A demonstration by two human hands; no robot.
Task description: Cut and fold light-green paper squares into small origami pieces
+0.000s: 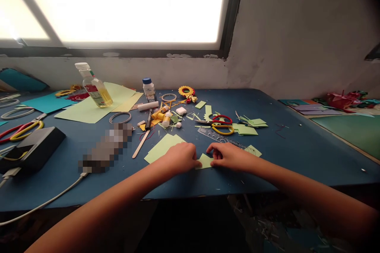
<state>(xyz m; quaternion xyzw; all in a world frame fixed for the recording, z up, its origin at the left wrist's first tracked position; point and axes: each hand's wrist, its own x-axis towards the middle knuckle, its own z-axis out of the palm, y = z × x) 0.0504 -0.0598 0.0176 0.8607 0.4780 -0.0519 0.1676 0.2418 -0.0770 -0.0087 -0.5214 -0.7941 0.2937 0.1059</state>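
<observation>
A small piece of light green paper (205, 161) lies at the front of the blue table between my two hands. My left hand (184, 157) has its fingers curled, with the thumb and fingertips at the paper's left edge. On the other side my right hand (223, 155) pinches the paper's right edge, its index finger bent above. Larger green sheets (164, 148) lie partly behind my left hand. Beyond my right hand are a clear plastic ruler (216, 136) and scissors (222, 124) with red and yellow handles.
Green paper pieces (246, 129) and scraps lie around the scissors. Farther back stand a blue-capped bottle (149, 90) and a tilted bottle of yellow liquid (96, 89). A wooden stick (141, 144), a black box (38, 148) and a white cable (56, 199) are to the left.
</observation>
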